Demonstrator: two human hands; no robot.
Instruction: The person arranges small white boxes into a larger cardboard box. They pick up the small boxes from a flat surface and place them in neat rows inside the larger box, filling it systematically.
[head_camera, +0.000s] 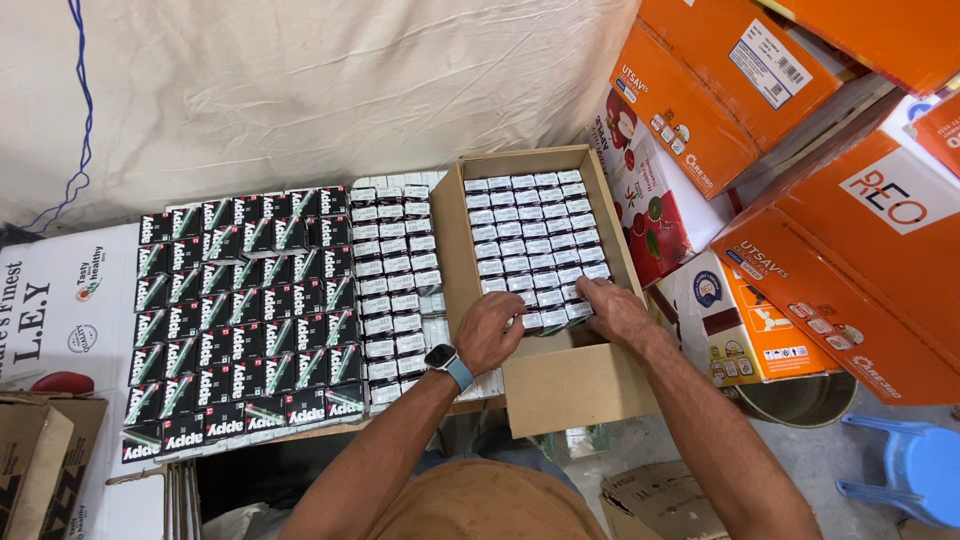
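A big white sheet hangs behind the open brown box, which sits in the middle and is the thing to steer by. To the right of the brown box are big orange boxes, at least four of them, stacked and leaning. Between them and the brown box stand two more boxes, one white with red fruit pictures and one white and orange with a fan picture. Down to the right of the brown box is one blue plastic stool. Far to the left of the brown box is one plain cardboard box, partly cut off. Just left of the brown box is a block of small white packs, about three across and eleven or so down. Left of that is a bigger block of small black packs, about six across and seven down. Inside the brown box lie more small white packs in neat rows, about five across and nine or ten down; the last rows are hidden by the hands. The left hand is curled over the near left edge of these packs, fingers bent and pressing down on them. It has one watch with a blue band on its wrist. The right hand lies flat on the near right packs, fingers close together and touching them.
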